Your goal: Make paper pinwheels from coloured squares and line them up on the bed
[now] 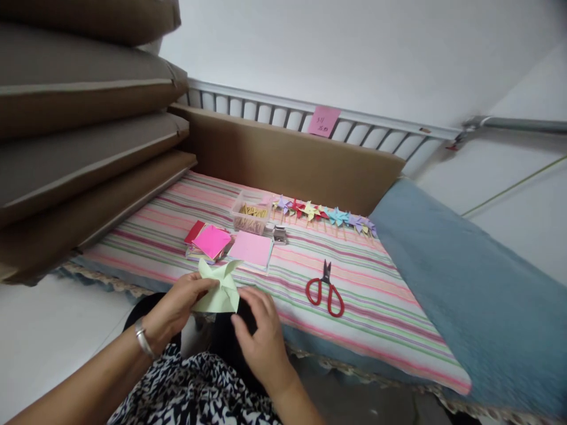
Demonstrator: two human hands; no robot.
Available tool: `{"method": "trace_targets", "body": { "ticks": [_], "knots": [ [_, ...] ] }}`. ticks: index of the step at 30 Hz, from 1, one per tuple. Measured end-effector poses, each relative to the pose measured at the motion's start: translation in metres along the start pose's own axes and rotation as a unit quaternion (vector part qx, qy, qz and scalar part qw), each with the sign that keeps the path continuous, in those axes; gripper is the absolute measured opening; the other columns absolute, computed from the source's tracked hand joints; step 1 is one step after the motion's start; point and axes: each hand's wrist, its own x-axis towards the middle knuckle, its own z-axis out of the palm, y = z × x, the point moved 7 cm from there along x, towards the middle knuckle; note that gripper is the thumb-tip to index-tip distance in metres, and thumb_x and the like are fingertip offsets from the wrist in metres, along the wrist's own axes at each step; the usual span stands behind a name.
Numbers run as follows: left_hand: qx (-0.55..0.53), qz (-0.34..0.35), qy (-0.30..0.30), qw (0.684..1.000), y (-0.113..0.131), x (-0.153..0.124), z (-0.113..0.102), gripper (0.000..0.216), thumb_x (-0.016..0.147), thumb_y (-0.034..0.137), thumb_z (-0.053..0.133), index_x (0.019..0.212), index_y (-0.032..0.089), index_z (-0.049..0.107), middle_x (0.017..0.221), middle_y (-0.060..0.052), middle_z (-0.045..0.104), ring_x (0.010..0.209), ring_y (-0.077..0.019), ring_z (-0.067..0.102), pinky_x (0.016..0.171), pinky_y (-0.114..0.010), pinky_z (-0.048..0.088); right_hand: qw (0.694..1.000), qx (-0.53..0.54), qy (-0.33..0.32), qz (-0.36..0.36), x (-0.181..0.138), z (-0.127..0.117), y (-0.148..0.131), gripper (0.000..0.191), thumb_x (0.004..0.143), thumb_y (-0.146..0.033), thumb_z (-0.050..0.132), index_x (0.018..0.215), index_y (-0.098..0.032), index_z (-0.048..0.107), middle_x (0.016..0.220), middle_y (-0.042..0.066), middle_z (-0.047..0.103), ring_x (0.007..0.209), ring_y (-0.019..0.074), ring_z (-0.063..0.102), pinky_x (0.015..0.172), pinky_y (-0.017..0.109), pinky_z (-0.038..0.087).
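Note:
Pinched in my left hand (183,301) is a pale green paper pinwheel (221,290), its corners partly folded in to the middle. My right hand (261,333) is at the pinwheel's right edge, with thumb and fingers apart; whether the fingertips touch the paper I cannot tell. Just beyond lie a pile of pink and red paper squares (213,241) and a stack of light pink paper (252,249). Red-handled scissors (325,289) rest to the right, blades pointing away from me.
Behind the paper stands a clear plastic box (250,211) of thin sticks, beside a small metal clip-like item (279,235). Several finished pinwheels (339,216) lie in a row by a brown board (283,156). Stacked brown padded panels (88,130) rise at left. A striped cloth (372,319) covers the surface.

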Motion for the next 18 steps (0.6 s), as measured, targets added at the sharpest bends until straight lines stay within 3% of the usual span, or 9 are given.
{"method": "trace_targets", "body": {
  "ticks": [3, 5, 11, 18],
  "knots": [
    [0.007, -0.003, -0.004, 1.000, -0.001, 0.005, 0.005, 0.020, 0.062, 0.024, 0.075, 0.076, 0.011, 0.068, 0.068, -0.006, 0.071, 0.062, -0.0181, 0.063, 0.063, -0.027, 0.047, 0.994, -0.096, -0.012, -0.053, -0.007, 0.010, 0.000, 0.057, 0.073, -0.005, 0.059, 0.126, -0.024, 0.052, 0.147, 0.012, 0.035, 0.131, 0.0302, 0.036, 0.106, 0.052, 0.036],
    [0.013, -0.006, -0.010, 1.000, -0.002, 0.007, 0.009, 0.020, 0.063, 0.024, 0.074, 0.077, 0.011, 0.069, 0.067, -0.005, 0.071, 0.061, -0.0173, 0.062, 0.061, -0.027, 0.047, 0.990, -0.123, 0.012, -0.064, -0.006, 0.012, 0.004, 0.051, 0.074, -0.002, 0.054, 0.121, -0.021, 0.056, 0.149, 0.013, 0.030, 0.133, 0.0298, 0.034, 0.105, 0.052, 0.037],
    [0.030, -0.018, 0.015, 0.999, -0.004, 0.010, 0.015, 0.025, 0.059, 0.024, 0.074, 0.079, 0.009, 0.069, 0.062, -0.005, 0.070, 0.054, -0.0166, 0.060, 0.054, -0.026, 0.046, 0.987, -0.123, 0.051, -0.089, -0.001, 0.002, 0.013, 0.025, 0.082, -0.005, 0.049, 0.094, -0.020, 0.065, 0.139, 0.012, 0.043, 0.127, 0.0273, 0.041, 0.103, 0.049, 0.039],
    [0.046, -0.026, 0.011, 0.999, -0.008, 0.010, 0.028, 0.020, 0.061, 0.022, 0.074, 0.076, 0.010, 0.070, 0.060, -0.005, 0.071, 0.054, -0.0164, 0.062, 0.054, -0.024, 0.047, 0.990, -0.122, 0.020, -0.069, -0.014, -0.013, 0.019, 0.029, 0.083, -0.006, 0.048, 0.103, -0.020, 0.064, 0.134, 0.011, 0.050, 0.123, 0.0250, 0.044, 0.105, 0.048, 0.037]
  ]
}}
